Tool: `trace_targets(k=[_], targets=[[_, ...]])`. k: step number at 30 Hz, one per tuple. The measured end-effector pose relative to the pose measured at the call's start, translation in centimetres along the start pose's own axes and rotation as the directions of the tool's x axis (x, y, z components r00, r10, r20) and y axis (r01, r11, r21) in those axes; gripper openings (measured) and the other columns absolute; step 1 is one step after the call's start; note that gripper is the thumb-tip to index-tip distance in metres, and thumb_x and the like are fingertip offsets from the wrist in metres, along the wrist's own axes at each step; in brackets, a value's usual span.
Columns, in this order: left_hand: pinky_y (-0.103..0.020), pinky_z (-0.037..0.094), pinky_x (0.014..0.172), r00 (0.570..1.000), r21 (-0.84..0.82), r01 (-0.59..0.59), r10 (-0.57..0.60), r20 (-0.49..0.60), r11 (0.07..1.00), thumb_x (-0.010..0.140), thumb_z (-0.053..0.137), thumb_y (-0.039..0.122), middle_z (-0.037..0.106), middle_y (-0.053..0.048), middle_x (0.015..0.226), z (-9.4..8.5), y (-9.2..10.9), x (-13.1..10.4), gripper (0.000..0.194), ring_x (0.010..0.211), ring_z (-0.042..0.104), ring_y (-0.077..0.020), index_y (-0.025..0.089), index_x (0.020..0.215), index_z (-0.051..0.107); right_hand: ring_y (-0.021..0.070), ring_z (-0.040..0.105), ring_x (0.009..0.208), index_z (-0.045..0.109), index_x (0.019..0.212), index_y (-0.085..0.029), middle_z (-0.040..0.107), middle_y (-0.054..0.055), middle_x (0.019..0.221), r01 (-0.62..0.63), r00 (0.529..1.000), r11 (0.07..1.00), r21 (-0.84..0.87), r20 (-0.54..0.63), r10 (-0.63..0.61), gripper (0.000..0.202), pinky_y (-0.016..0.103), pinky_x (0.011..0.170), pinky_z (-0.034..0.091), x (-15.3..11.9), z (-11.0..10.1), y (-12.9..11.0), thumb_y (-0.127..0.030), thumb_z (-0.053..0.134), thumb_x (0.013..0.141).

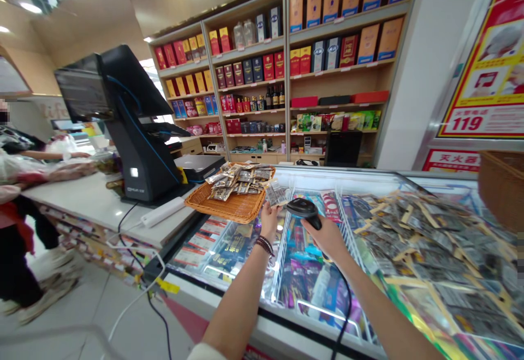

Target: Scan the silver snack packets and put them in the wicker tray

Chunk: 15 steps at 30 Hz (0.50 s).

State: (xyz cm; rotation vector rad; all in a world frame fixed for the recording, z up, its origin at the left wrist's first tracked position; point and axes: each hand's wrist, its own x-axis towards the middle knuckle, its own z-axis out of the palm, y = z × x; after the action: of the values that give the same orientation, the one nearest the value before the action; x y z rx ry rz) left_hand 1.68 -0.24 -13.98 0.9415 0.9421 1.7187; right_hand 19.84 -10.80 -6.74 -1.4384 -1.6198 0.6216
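Shelves (287, 92) of boxed goods and bottles fill the upper middle of the frame, behind a glass-topped freezer (196, 294) that runs across the lower middle and right. At the left, a counter (82, 201) bears a black terminal (139, 136), and another person (14, 256) stands at the frame's left edge. Near the centre, the left hand (269, 218), with a dark beaded bracelet (265, 244) at its wrist, pinches a small packet (277, 193) by its near edge, fingertips together. Just right of it, the right hand (325, 234) is wrapped round the grip of a black scanner (303, 206), whose head points toward the packet; whether the two touch cannot be told. A cable (347, 294) hangs below that hand to the bottom of the frame. Left of the left hand, an orange woven basket (204, 202) holds a pile of silvery packets (239, 177); a far larger heap of packets (413, 234) spreads over the right of the frame. Progress seems partway at most: one packet is raised before the scanner and not yet put down. Whether it has been read does not show, nor which pile, if either, is finished and which remains.
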Motion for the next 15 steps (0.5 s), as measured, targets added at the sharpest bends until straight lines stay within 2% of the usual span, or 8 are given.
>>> trace_targets(k=[8,12,15], targets=[[-0.034,0.056,0.092,0.999,0.048,-0.027,0.026,0.020,0.999,0.079,0.074,0.028,0.078,-0.010,0.097,0.7,0.9,-0.7,0.023,0.091,0.075,-0.0185,0.016,0.097,0.066,0.0184,0.055,0.039,0.055,0.065,-0.025,0.054,-0.002,0.043,-0.041,0.999,0.994,0.101,-0.009,0.042,0.032,0.029,0.045,0.039,0.3,-1.0,-0.2,-0.049,0.061,0.085],[-0.034,0.057,0.090,0.999,0.122,-0.007,0.002,0.034,0.993,0.073,0.077,0.024,0.077,-0.011,0.091,1.5,1.6,-0.7,0.020,0.086,0.074,-0.0190,0.015,0.089,0.069,0.0151,0.053,0.034,0.055,0.068,-0.024,0.060,-0.002,0.048,-0.086,0.995,0.975,0.204,-0.036,0.095,0.032,0.027,0.041,0.038,0.9,-3.3,0.6,-0.051,0.065,0.082],[-0.032,0.058,0.083,0.994,0.150,0.027,-0.042,0.096,0.988,0.069,0.079,0.023,0.075,-0.009,0.082,3.2,1.9,-0.5,0.021,0.079,0.073,-0.0187,0.013,0.086,0.072,0.0127,0.049,0.031,0.054,0.070,-0.024,0.063,-0.001,0.054,-0.087,0.990,0.952,0.292,-0.085,0.116,0.036,0.026,0.036,0.035,1.2,-6.0,1.8,-0.055,0.069,0.079]])
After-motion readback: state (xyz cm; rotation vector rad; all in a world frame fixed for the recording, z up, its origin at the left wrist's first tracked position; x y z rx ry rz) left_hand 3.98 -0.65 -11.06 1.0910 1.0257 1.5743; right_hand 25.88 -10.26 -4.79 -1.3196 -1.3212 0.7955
